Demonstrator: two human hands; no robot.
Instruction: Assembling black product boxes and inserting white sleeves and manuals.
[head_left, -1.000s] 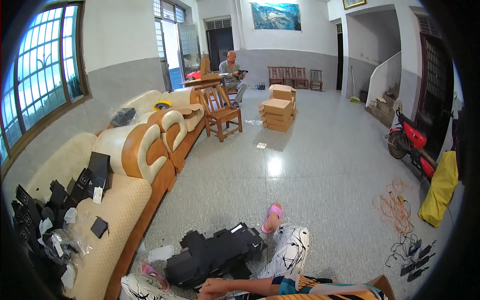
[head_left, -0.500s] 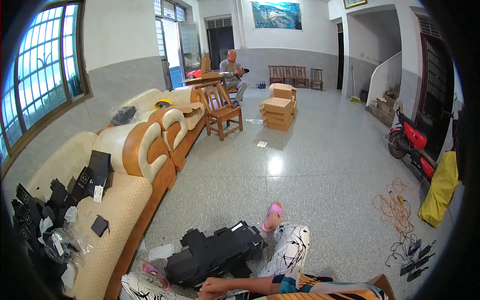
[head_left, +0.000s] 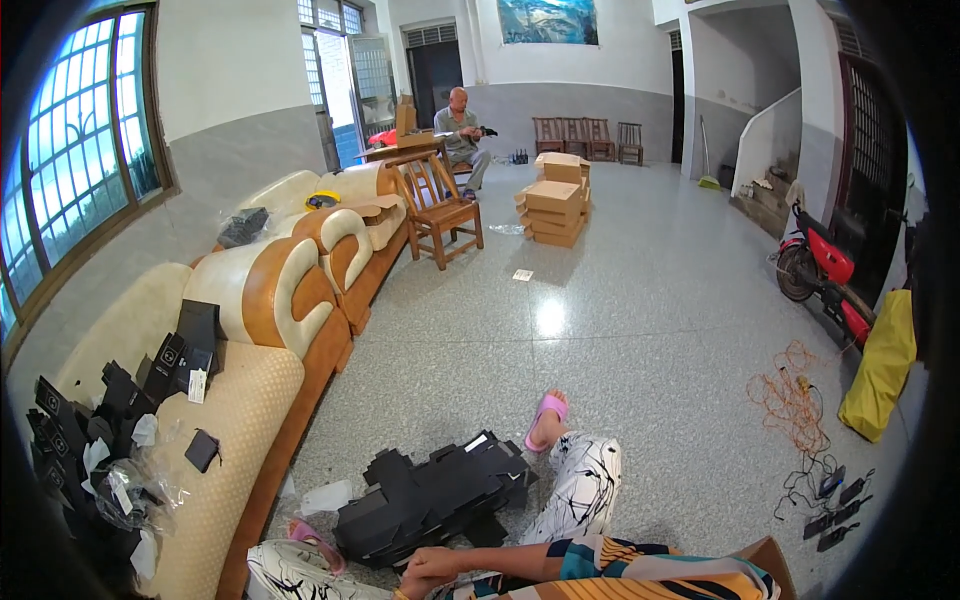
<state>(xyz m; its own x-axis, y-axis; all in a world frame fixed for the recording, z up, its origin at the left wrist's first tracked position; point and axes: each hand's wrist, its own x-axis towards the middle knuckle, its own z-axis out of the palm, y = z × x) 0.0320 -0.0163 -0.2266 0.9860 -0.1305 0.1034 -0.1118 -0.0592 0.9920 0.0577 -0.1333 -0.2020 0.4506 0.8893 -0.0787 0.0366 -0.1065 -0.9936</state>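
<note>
My right hand [head_left: 432, 564] is closed at the lower edge, its forearm reaching in from the right across my lap. What its fingers wrap round, if anything, is hidden. Just below it shows a bit of skin with a yellowish band at the wrist, seemingly my left hand [head_left: 408, 588]; its fingers are out of sight. Beyond my hands, between my feet, lies a pile of flattened black boxes [head_left: 430, 498] on the floor. A crumpled clear plastic bag [head_left: 326, 497] is beside the pile.
On the left sofa [head_left: 255, 430] are black boxes [head_left: 165, 365], clear plastic wrapping [head_left: 130, 495] and a small black pouch [head_left: 202, 450]. Cardboard boxes [head_left: 555, 210] are stacked farther off, near a wooden chair [head_left: 440, 215] and a seated person [head_left: 462, 135]. Cables [head_left: 790, 395] lie at right, near a red scooter [head_left: 825, 260].
My view has tilted slightly, so the far room sits higher in the picture. My hands stay together in nearly the same place, and the black pile is unchanged.
</note>
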